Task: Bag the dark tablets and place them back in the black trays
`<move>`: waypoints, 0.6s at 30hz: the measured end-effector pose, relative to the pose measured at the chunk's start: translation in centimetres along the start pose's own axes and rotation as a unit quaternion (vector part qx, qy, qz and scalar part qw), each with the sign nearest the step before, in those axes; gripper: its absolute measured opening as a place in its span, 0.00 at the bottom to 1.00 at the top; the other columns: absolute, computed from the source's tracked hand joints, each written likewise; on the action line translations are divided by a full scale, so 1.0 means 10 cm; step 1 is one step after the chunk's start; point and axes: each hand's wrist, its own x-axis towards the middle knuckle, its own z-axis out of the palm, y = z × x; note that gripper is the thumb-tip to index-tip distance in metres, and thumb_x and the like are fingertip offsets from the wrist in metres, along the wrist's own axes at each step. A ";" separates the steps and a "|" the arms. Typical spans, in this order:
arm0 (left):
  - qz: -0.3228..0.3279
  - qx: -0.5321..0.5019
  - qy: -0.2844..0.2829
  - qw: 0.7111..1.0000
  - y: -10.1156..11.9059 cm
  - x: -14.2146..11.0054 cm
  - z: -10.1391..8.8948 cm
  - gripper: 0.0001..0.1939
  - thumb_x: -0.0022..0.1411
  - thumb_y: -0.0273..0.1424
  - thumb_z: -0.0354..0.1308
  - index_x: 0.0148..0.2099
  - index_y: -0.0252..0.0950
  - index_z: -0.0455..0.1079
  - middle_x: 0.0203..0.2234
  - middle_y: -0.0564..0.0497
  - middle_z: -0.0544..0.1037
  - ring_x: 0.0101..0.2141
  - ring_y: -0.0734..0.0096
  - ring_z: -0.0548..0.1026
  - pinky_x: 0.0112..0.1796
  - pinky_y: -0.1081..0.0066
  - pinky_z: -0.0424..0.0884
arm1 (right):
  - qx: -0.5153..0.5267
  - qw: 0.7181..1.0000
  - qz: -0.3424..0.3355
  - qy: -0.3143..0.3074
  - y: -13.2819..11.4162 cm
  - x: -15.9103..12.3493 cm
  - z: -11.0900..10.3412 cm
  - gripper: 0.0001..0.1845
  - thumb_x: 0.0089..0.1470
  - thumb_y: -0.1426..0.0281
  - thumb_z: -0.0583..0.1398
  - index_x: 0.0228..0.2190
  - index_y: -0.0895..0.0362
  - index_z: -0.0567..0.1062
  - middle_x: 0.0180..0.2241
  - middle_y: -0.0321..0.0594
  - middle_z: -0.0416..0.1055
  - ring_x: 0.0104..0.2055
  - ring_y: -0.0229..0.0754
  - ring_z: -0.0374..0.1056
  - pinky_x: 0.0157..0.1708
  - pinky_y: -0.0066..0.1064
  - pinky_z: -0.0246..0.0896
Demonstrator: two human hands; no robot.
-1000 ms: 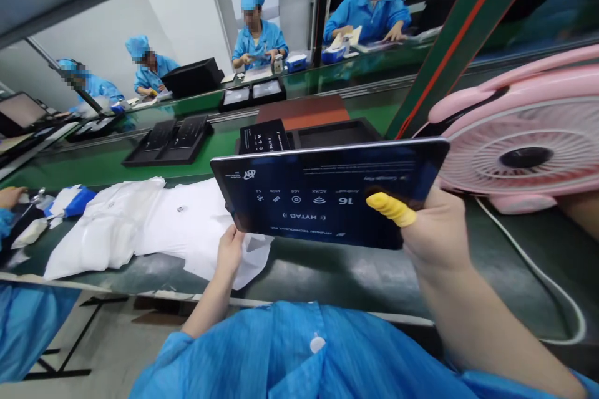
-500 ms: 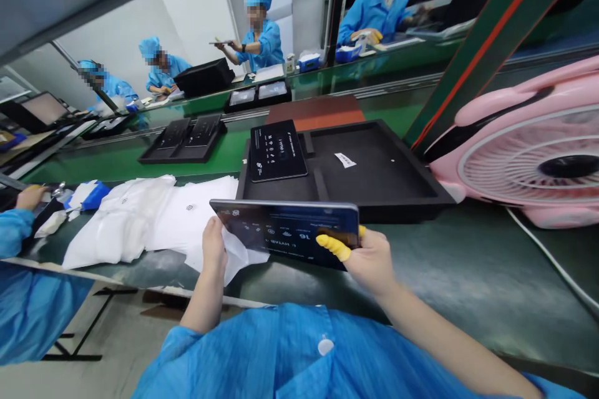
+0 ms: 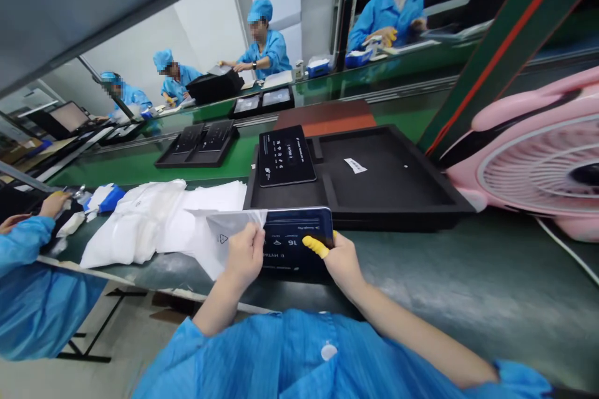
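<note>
A dark tablet with printed lettering is tilted up over the near edge of the bench. Gripping its right end is my right hand, with a yellow finger cot on the thumb across the front. My left hand is closed on the edge of a translucent white plastic sleeve, which covers the tablet's left end. Beyond, another tablet rests at the left side of a black foam tray. To the left lie flat white sleeves in a pile.
A pink fan stands at the right, with a cable on the bench. Smaller black trays sit on the green belt. Several co-workers in blue work across the line. A co-worker's sleeve is close at left, near a blue wipe box.
My left hand has moved right across the tablet, drawing the sleeve over its left end. The tablet has shifted left with my right hand. The camera view has turned slightly.
</note>
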 end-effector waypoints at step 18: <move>0.110 -0.036 -0.280 0.953 0.58 0.66 0.20 0.12 0.60 0.35 0.44 0.25 0.37 0.59 0.15 0.58 0.58 0.18 0.77 0.58 0.23 0.76 0.56 | 0.141 0.989 0.029 0.034 -0.21 0.14 0.34 0.18 0.29 0.56 0.64 0.18 0.58 0.69 0.21 0.40 0.72 0.27 0.43 0.66 0.32 0.36 0.64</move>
